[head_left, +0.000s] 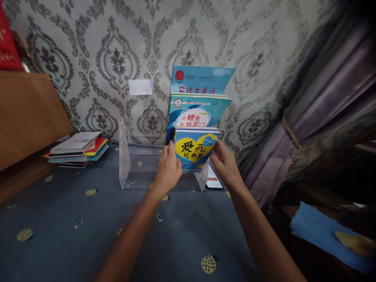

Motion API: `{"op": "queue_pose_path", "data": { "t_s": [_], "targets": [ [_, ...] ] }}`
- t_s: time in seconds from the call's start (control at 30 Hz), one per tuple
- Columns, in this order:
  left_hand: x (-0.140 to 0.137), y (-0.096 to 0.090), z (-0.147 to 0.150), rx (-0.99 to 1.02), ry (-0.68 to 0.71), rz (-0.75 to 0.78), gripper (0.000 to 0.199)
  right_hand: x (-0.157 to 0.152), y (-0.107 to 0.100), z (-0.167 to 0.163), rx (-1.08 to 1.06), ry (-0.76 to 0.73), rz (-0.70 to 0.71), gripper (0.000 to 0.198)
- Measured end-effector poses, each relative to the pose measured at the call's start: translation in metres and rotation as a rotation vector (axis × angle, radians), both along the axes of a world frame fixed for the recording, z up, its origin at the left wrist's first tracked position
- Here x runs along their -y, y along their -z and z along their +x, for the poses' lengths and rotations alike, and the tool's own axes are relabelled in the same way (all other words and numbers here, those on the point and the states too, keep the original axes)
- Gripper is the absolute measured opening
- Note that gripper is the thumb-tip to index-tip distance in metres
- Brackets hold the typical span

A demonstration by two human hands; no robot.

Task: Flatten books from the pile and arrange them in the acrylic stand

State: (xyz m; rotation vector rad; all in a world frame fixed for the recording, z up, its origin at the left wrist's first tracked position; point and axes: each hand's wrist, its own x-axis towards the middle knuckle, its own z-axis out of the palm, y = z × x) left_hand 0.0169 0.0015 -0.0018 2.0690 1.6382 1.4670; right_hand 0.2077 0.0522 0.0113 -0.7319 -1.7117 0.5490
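A small blue book (195, 150) with a yellow heart on its cover stands upright between my two hands, at the right part of a clear acrylic book rack (125, 156). My left hand (169, 166) grips its left edge. On the opposite edge, my right hand (225, 162) closes with thumb and fingers. Behind it, a teal book (216, 113) and a taller blue book (202, 76) rise in steps on the rack. The lower part of both is hidden. A phone (214, 180) with a lit screen lies by the rack's right end, partly behind my right hand.
A stack of books (78, 147) lies to the left, beside a wooden cabinet (29, 117). Patterned wallpaper (117, 58) with a white switch plate (140, 87) backs the blue tablecloth (96, 219). A tied purple curtain (311, 113) hangs at right, above a blue cloth (323, 231).
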Motion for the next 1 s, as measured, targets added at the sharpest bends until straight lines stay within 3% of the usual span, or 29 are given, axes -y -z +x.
{"op": "queue_pose_path", "data": {
  "t_s": [0.37,0.53,0.73,1.0],
  "targets": [
    [-0.004,-0.011,-0.024,-0.027,0.021,-0.103,0.055,-0.002,0.008,0.002,-0.010,0.035,-0.002,0.062],
    [-0.010,-0.013,-0.040,-0.051,-0.004,-0.179,0.043,-0.007,0.028,0.009,0.093,0.232,-0.057,0.050],
    [-0.005,-0.009,-0.028,-0.168,-0.027,-0.225,0.039,-0.004,0.049,0.002,0.102,0.384,-0.008,0.040],
    [0.001,-0.009,-0.019,-0.175,-0.054,-0.210,0.039,0.000,0.051,-0.002,0.112,0.433,0.008,0.035]
  ]
}}
